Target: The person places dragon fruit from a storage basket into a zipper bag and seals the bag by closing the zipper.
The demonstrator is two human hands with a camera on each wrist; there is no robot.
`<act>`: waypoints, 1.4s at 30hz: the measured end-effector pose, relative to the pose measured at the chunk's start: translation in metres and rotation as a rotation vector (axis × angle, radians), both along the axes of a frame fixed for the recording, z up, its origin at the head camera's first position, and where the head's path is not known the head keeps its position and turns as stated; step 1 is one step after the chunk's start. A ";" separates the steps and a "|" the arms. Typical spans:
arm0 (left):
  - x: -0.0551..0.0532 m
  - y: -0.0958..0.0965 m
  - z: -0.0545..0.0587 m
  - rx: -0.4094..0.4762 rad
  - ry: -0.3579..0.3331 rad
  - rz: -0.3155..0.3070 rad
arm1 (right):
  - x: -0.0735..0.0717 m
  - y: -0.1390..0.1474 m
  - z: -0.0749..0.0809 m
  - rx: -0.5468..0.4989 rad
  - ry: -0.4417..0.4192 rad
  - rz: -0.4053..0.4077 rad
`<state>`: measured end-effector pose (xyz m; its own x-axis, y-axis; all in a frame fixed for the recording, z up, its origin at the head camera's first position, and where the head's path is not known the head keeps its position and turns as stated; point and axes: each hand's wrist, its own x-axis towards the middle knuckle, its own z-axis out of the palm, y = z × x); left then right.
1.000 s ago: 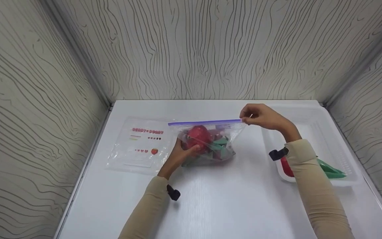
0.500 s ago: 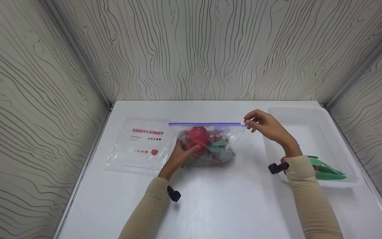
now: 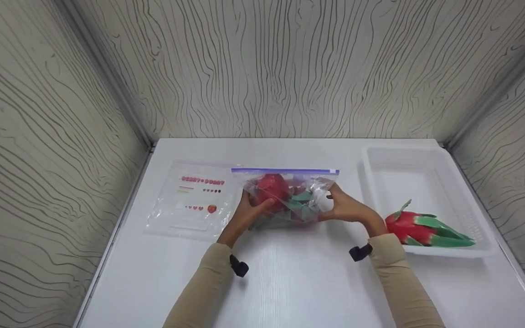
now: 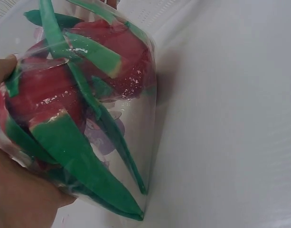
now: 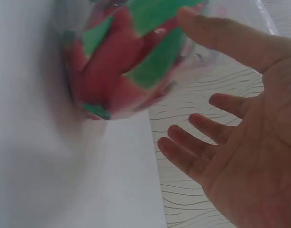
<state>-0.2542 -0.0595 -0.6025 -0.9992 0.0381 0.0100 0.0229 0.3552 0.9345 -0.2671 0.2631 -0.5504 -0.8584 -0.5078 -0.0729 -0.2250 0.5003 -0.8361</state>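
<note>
A clear zip bag (image 3: pixel 315 186) with a purple zip strip (image 3: pixel 285 171) stands on the white table, two red-and-green dragon fruits inside it. My left hand (image 3: pixel 246 215) grips the bag's left side around one dragon fruit (image 3: pixel 271 187); its thumb shows in front. In the left wrist view, green leaf tips of that fruit (image 4: pixel 69 142) point down. At the right side is my right hand (image 3: pixel 350 209), fingers spread. Its thumb (image 5: pixel 207 31) rests against the bag over the other dragon fruit (image 5: pixel 117 66), while the other fingers look apart from it. A white slider (image 3: pixel 333 171) sits at the strip's right end.
A white plastic basket (image 3: pixel 408 157) stands on the right with another dragon fruit (image 3: pixel 426 230) in its near end. Left of the zip bag lies a flat clear bag (image 3: pixel 185 223) with red print. Wood-patterned walls (image 3: pixel 262 68) enclose the table (image 3: pixel 280 291).
My right hand has let go of the zip strip's right end and come down to the bag's right side. The left hand keeps its grip, and the basket's dragon fruit is now uncovered.
</note>
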 end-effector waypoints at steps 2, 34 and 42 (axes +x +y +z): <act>0.001 -0.001 -0.001 -0.012 -0.004 0.000 | 0.002 -0.010 -0.011 -0.017 0.013 0.022; 0.005 0.005 0.002 0.400 -0.208 -0.188 | 0.013 -0.036 -0.038 -0.065 -0.116 -0.255; 0.004 0.009 0.001 0.505 -0.268 -0.212 | 0.016 -0.034 -0.036 -0.070 -0.143 -0.305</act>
<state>-0.2502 -0.0509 -0.6020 -0.9406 0.2924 -0.1725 -0.2150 -0.1200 0.9692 -0.2512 0.2293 -0.5865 -0.9551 -0.2376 -0.1770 0.0476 0.4666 -0.8832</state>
